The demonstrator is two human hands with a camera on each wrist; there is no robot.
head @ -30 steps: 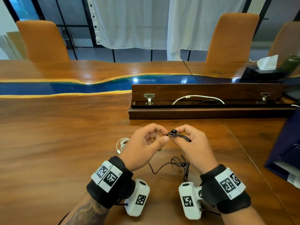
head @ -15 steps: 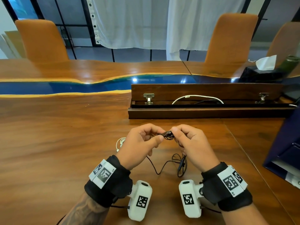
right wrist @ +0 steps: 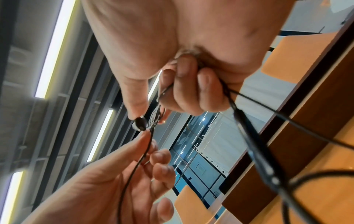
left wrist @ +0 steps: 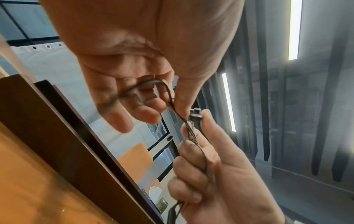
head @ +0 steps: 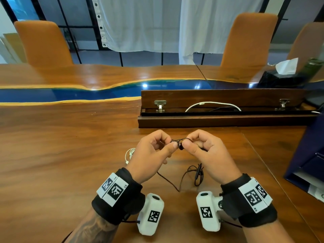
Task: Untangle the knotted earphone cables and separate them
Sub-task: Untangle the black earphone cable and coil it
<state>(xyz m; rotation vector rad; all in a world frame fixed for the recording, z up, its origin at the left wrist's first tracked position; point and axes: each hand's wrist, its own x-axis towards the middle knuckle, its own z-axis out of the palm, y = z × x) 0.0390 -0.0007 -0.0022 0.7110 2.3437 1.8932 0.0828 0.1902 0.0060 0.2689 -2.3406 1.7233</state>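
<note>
Both hands are raised over the wooden table [head: 61,155], close together, and between them is a knot of black earphone cable [head: 177,141]. My left hand [head: 154,151] pinches the cable with thumb and forefinger; the cable [left wrist: 170,98] loops across its fingers. My right hand [head: 205,151] pinches the same tangle and curls its other fingers round the cable [right wrist: 228,91]. A black earbud [right wrist: 140,123] sticks out at the pinch. The rest of the black cable [head: 196,174] with its inline remote hangs to the table. A white earphone cable [head: 128,154] lies coiled left of my left hand.
A long dark wooden cable box [head: 219,120] with an open hinged lid lies just beyond the hands, with a white cable [head: 213,104] inside. A dark blue object [head: 308,151] stands at the right edge. Orange chairs [head: 43,42] and a tissue box [head: 284,74] are behind the table.
The hands have drawn a little closer together and the tangle between them is bunched tighter. The hanging black cable has shifted slightly on the table.
</note>
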